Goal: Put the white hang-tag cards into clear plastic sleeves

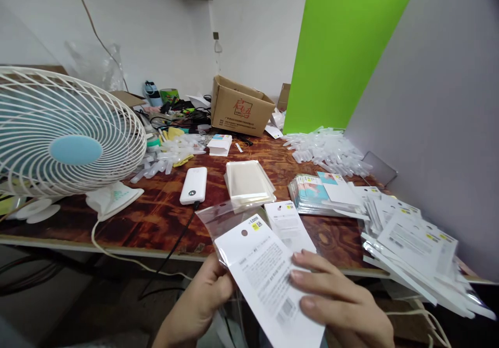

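Note:
Both my hands hold a white printed card with a barcode (265, 280), which sits inside a clear plastic hang bag (218, 223) above the table's front edge. My left hand (202, 298) grips the bag's left side. My right hand (335, 296) has its fingers pressed across the card's face. Just beyond them, a similar bagged card (288, 226) lies on the table. A pile of bagged cards (413, 254) spills over the table's right edge, and a stack of printed cards (315, 194) lies behind it.
On the wood-patterned table (156, 223) are a pile of clear bags (247, 181), a white power bank (194, 185) with a black cable, and clear plastic pieces (327, 150). A white fan (66, 134) stands at left, and a cardboard box (240, 106) stands at the back.

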The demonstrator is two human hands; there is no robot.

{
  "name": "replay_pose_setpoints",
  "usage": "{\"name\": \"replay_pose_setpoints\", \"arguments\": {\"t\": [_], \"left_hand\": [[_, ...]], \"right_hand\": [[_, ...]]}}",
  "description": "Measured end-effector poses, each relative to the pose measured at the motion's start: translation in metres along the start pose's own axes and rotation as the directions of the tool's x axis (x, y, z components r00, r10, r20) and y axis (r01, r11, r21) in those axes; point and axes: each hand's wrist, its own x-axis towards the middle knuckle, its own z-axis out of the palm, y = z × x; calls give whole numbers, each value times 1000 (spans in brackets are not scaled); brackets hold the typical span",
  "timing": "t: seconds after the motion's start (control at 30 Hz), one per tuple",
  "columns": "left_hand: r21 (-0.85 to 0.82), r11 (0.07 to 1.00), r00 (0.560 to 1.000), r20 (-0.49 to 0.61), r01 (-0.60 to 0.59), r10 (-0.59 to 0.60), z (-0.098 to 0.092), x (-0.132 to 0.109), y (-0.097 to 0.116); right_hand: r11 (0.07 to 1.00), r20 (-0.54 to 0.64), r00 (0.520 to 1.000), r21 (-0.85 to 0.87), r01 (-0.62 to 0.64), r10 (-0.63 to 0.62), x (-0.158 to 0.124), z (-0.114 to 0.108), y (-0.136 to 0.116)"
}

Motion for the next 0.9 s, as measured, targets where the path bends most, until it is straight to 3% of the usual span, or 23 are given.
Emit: {"name": "replay_pose_setpoints", "arguments": {"t": [0.13,0.23,0.33,0.4,0.47,0.53,0.67,0.8,0.9], "left_hand": [[62,997,981,186,50,-61,12,-1,10],[216,976,976,216,-17,-31,25,-4,16],[358,923,973,224,-140,60,33,-3,16],[354,921,977,189,-164,101,35,1,11],[251,953,983,106,-170,147,35,7,0],[41,984,984,24,-176,175,34,13,-13],[-323,946,996,66,-37,62,35,15,-32],[-471,881,998,57,49,-25,43,7,-38],[-476,878,999,18,54,-51,49,5,-38]], "right_hand": [[959,22,1000,-284,-2,9,-1,-7,1],[847,86,996,-529,50,-5,-9,-4,-3],[812,76,997,-581,56,-14,-13,-1,-8],[812,25,999,-582,40,-32,-15,2,-10],[801,-36,999,-599,-9,-16,-17,6,-13],[791,-56,998,-612,-19,-19,-21,11,-15],[827,-113,991,-562,-4,-72,-20,18,-13],[852,-259,965,-496,-165,36,-10,14,-13],[876,-205,976,-453,-164,77,-3,2,-14]]}}
